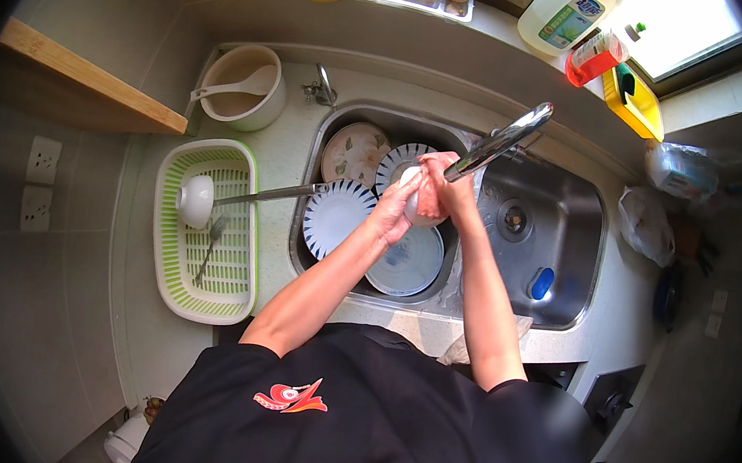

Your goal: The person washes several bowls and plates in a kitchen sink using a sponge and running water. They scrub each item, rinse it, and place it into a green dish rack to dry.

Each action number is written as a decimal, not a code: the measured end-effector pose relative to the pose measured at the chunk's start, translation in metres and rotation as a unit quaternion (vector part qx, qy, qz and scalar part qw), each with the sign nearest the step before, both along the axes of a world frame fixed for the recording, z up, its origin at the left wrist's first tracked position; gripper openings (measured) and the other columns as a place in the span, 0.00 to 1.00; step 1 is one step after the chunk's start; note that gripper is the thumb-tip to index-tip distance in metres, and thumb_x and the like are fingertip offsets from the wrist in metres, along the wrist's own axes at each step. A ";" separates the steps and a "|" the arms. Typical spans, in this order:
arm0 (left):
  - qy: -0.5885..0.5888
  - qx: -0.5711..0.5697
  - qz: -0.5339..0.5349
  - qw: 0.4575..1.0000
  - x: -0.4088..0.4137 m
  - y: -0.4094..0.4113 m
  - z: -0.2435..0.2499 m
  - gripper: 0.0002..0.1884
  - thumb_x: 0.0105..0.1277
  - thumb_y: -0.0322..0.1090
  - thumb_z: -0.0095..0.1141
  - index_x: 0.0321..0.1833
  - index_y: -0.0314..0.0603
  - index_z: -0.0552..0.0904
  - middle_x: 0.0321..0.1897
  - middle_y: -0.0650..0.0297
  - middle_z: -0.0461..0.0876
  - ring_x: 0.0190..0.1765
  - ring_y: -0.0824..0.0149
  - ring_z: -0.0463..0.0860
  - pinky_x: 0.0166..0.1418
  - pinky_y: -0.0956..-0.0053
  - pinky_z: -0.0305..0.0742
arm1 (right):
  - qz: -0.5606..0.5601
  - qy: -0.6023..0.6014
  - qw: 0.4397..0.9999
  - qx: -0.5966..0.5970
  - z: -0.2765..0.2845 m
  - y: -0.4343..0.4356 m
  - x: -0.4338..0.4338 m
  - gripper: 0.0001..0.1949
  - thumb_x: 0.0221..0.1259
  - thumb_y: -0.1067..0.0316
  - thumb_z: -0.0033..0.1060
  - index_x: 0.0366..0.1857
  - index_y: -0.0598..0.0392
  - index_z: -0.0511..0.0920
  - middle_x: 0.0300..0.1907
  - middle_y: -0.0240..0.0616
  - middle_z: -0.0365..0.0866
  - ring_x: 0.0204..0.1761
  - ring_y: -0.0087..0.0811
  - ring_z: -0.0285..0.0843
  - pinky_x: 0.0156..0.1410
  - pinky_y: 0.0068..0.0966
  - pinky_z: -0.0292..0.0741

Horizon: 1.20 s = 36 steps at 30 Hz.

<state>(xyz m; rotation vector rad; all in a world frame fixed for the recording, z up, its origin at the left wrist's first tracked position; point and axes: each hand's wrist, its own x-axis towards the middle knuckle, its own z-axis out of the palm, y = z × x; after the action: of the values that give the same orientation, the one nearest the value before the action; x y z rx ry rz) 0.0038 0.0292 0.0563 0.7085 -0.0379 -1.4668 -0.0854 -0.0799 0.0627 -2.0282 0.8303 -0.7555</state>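
Over the left sink basin, my left hand (pixel 391 215) grips a white bowl (pixel 423 219) by its side. My right hand (pixel 457 189) presses a pink cloth (pixel 431 196) against the same bowl, and the fingers are partly hidden by the cloth and the faucet. Below them, plates fill the basin (pixel 299 251): a floral plate (pixel 352 153), a blue-striped plate (pixel 339 218), another striped plate (pixel 394 163) and a bluish round dish (pixel 408 262).
The chrome faucet (pixel 500 140) arches over my right hand. A blue sponge (pixel 541 283) lies in the right basin (pixel 548 202). At left, a green-and-white drain basket (pixel 248 287) holds a white bowl (pixel 196 201), a fork (pixel 212 243) and a long-handled utensil (pixel 274 193). Bottles (pixel 558 22) line the sill.
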 end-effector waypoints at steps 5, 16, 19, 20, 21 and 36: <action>0.137 -0.012 0.024 0.990 -0.001 0.001 -0.002 0.24 0.74 0.50 0.49 0.64 0.41 0.72 0.60 0.59 0.78 0.62 0.61 0.77 0.68 0.58 0.70 | -0.019 -0.144 0.918 0.369 -0.001 -0.008 -0.013 0.13 0.65 0.68 0.55 0.48 0.61 0.81 0.47 0.38 0.84 0.49 0.28 0.81 0.56 0.26 0.76; 0.141 -0.083 0.049 0.985 -0.010 -0.014 -0.031 0.21 0.78 0.45 0.40 0.65 0.40 0.72 0.60 0.58 0.78 0.61 0.64 0.78 0.66 0.67 0.73 | -0.033 0.011 0.970 -0.239 0.013 0.053 0.001 0.14 0.53 0.67 0.65 0.46 0.47 0.85 0.53 0.41 0.79 0.57 0.48 0.73 0.65 0.43 0.68; 0.071 -0.012 0.009 0.997 -0.012 -0.002 -0.032 0.17 0.75 0.46 0.49 0.58 0.45 0.77 0.53 0.63 0.81 0.54 0.68 0.81 0.58 0.70 0.77 | -0.020 0.023 0.994 -0.105 0.014 0.028 0.005 0.09 0.59 0.65 0.61 0.41 0.50 0.85 0.47 0.43 0.84 0.49 0.47 0.80 0.56 0.38 0.76; 0.055 -0.014 0.003 0.998 -0.011 -0.003 -0.029 0.18 0.74 0.46 0.49 0.60 0.44 0.76 0.54 0.62 0.81 0.56 0.67 0.80 0.60 0.69 0.76 | -0.007 0.013 0.999 -0.031 0.013 0.017 0.002 0.09 0.60 0.65 0.60 0.41 0.51 0.85 0.46 0.44 0.84 0.48 0.46 0.81 0.55 0.37 0.77; 0.038 -0.015 0.002 0.999 -0.009 -0.002 -0.019 0.19 0.74 0.46 0.50 0.62 0.44 0.74 0.55 0.62 0.80 0.57 0.66 0.80 0.62 0.67 0.75 | 0.010 0.001 0.999 0.045 0.008 0.002 0.000 0.10 0.61 0.64 0.59 0.41 0.52 0.85 0.45 0.44 0.85 0.46 0.46 0.82 0.54 0.36 0.78; 0.003 0.004 -0.015 1.000 -0.001 -0.007 -0.008 0.24 0.73 0.47 0.52 0.64 0.38 0.72 0.58 0.56 0.78 0.60 0.60 0.78 0.66 0.60 0.72 | -0.185 -0.022 0.982 0.024 -0.041 0.024 -0.024 0.16 0.71 0.57 0.49 0.51 0.55 0.79 0.46 0.44 0.80 0.48 0.37 0.80 0.54 0.36 0.77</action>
<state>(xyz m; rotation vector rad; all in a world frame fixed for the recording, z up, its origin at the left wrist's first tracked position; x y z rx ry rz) 0.0032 0.0219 0.0482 0.7121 -0.0391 -1.4985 -0.1093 -0.0563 0.0216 -1.8276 1.2059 -0.9695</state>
